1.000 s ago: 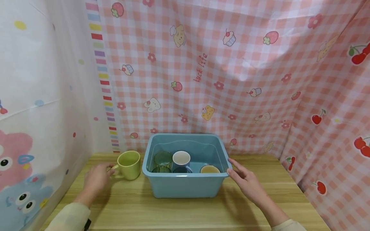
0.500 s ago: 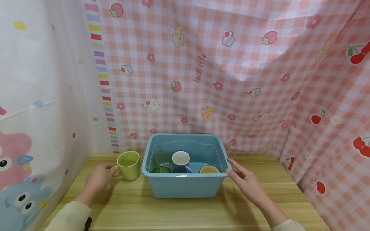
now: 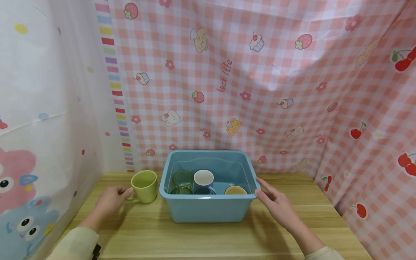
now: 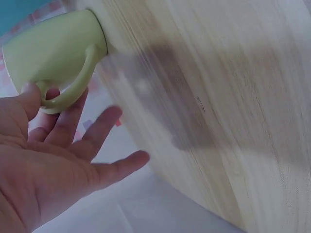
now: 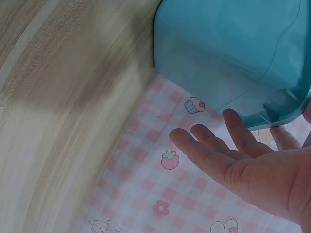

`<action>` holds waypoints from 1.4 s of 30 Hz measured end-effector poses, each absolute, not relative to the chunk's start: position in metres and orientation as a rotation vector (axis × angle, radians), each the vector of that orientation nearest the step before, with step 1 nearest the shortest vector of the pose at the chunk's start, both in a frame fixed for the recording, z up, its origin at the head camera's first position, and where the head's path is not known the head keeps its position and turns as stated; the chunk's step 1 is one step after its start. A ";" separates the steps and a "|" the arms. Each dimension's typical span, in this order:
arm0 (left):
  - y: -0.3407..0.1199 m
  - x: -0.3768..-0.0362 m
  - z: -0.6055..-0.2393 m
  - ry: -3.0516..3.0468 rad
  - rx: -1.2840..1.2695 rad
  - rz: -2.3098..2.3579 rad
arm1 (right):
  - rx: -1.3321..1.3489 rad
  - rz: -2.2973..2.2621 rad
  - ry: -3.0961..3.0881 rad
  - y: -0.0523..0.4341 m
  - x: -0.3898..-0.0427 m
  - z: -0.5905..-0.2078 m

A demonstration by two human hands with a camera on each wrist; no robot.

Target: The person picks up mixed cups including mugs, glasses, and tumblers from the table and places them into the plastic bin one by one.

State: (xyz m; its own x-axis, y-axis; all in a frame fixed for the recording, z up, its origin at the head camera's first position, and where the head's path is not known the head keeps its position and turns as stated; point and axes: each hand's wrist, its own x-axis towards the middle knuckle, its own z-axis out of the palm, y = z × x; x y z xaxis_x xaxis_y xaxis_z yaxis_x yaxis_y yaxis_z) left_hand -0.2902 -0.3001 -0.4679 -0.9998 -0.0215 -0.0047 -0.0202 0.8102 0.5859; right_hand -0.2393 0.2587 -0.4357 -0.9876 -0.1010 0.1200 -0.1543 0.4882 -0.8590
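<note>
On the left part of the wooden table, a light green mug (image 3: 144, 187) stands upright, handle (image 4: 80, 85) toward my left hand (image 3: 109, 200). My left thumb and forefinger pinch that handle in the left wrist view, while the ring and little fingers stretch away from it. Right of the mug sits a blue plastic basin (image 3: 208, 208). Against the basin's right rim my right hand (image 3: 279, 209) rests, thumb at the front corner. Its fingers (image 5: 209, 150) are mostly straight, some of them off the basin wall.
Inside the basin are a white cup (image 3: 203, 177), a yellow-rimmed cup (image 3: 236, 190), a dark blue glass (image 3: 204, 191) and green glasses (image 3: 182, 178). A pink checked cloth (image 3: 227, 108) hangs behind the wooden table (image 3: 208, 242); a white patterned cloth (image 3: 65, 108) hangs left.
My left hand has shifted slightly at the mug's handle, and the thumb now covers more of it. The handle has turned a little toward the front. My right hand keeps its place.
</note>
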 end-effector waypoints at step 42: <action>-0.292 -0.277 -0.462 -2.869 0.276 -1.953 | 0.221 1.519 -2.690 0.261 -0.240 -0.438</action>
